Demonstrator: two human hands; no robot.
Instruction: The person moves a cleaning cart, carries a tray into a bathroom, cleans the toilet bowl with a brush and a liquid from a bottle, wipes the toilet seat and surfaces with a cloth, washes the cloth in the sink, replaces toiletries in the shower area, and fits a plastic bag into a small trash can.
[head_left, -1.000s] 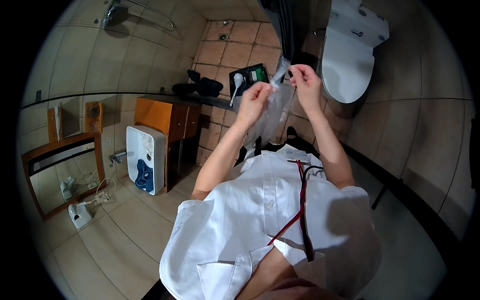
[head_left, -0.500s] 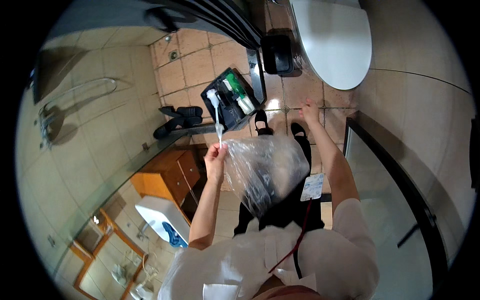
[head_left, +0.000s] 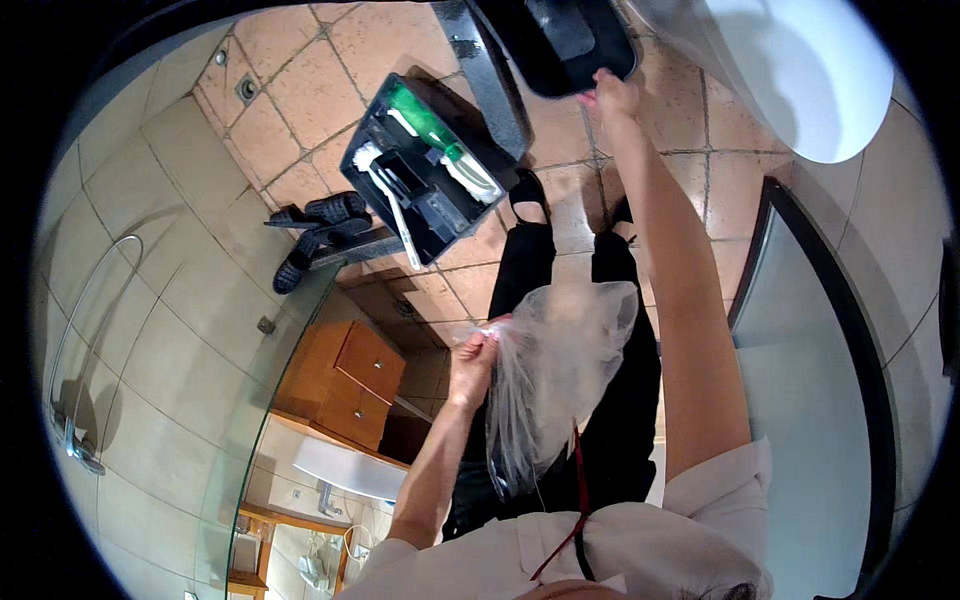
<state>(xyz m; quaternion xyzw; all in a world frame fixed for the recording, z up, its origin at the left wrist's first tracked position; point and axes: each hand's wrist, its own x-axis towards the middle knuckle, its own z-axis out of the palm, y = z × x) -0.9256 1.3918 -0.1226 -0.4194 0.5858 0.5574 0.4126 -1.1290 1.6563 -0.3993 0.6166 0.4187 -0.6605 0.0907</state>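
My left hand point(head_left: 476, 365) is closed on the gathered edge of a clear plastic bag point(head_left: 565, 360), which hangs loosely in front of my legs. Stretched far forward, my right hand point(head_left: 612, 98) has its fingers on the near rim of a black bin point(head_left: 590, 80) and appears to grip it. A dark caddy point(head_left: 480, 215) stands on the tiles to the left of my feet. In it are a green spray bottle point(head_left: 425, 118), a white-handled brush point(head_left: 395, 205) leaning over the near side, and a white item point(head_left: 472, 178).
A toilet with a white lid point(head_left: 790, 70) is at the far right. Black slippers point(head_left: 320, 225) lie left of the caddy, beside a low stone sill point(head_left: 485, 75). A glass door with a black frame point(head_left: 800, 400) is on my right; a wooden cabinet point(head_left: 345, 380) is on my left.
My left hand has let go of the white brush, which now rests in the caddy, and keeps the bag. My right hand has reached forward to the bin. My view has come lower.
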